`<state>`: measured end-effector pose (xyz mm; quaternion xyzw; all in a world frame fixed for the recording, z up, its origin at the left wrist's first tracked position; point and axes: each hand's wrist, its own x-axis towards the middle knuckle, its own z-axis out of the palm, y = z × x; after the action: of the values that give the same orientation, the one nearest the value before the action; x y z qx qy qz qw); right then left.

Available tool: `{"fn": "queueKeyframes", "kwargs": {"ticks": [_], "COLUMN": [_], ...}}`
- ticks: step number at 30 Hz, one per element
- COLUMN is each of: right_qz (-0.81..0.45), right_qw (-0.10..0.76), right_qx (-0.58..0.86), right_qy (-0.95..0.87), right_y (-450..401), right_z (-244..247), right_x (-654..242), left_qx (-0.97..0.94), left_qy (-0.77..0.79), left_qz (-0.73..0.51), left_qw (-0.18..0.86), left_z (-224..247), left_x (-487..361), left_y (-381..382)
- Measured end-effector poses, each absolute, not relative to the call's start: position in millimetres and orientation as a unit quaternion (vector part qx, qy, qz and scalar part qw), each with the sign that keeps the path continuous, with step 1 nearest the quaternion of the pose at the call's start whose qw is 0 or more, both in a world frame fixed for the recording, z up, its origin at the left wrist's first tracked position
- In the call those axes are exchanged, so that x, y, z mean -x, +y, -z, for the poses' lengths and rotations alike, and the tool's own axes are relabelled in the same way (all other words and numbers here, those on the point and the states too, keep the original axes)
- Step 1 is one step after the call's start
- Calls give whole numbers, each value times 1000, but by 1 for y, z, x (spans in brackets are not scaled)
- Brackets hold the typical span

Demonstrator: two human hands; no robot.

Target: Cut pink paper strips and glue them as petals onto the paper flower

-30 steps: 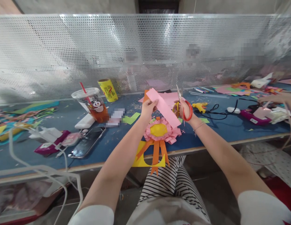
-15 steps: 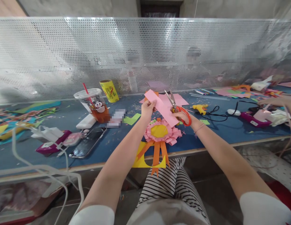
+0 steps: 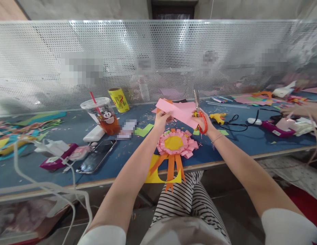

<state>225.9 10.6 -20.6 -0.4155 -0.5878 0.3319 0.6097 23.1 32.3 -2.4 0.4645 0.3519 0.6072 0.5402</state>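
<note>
A strip of pink paper [image 3: 179,113] is held up above the table. My left hand [image 3: 163,119] pinches its left end. At the other end, my right hand [image 3: 203,123] has its fingers against the paper while gripping scissors [image 3: 203,123] with orange-red handles. The scissor blades point up, away from the strip. Just below lies a paper rosette [image 3: 173,143] with pink looped petals, a yellow centre and orange ribbon tails hanging over the table's edge. Under the tails is yellow paper [image 3: 152,175] with a rounded cutout. More pink paper lies behind my hands, partly hidden.
Left of my hands stand a drink cup [image 3: 107,117], a yellow roll [image 3: 119,100] and a phone [image 3: 97,156]. To the right lies a yellow glue gun [image 3: 218,118] with a black cord. A perforated metal screen [image 3: 158,44] runs behind. A co-worker's hand [image 3: 296,109] is at far right.
The scissors have swung upright and slightly right, with my right hand. The pink strip's right end has risen a little, so the strip lies less steeply.
</note>
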Motion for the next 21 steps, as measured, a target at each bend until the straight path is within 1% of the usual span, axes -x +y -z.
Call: {"fn": "queueKeyframes", "kwargs": {"ticks": [4,10,16,21], "right_qz": [-328,-312,-303,-337], "right_qw": [598,609,617,600], "right_qx": [399,413,436,460], "right_qy": [-613,-602,-581,-562], "right_y": [7,11,13,12], "right_z": [18,18,16,19], "right_x": [-223,-225,-229,-229], "left_qx": [-508,-529,-528,-497], "left_qy": [367,385,395,383], "left_qz": [-568,-582,-553,-578], "left_qw": [532,483,509,521], "left_z": [8,11,15,17], "left_x": [-28,-26,-27,-29], "left_y": [32,35,38,39]}}
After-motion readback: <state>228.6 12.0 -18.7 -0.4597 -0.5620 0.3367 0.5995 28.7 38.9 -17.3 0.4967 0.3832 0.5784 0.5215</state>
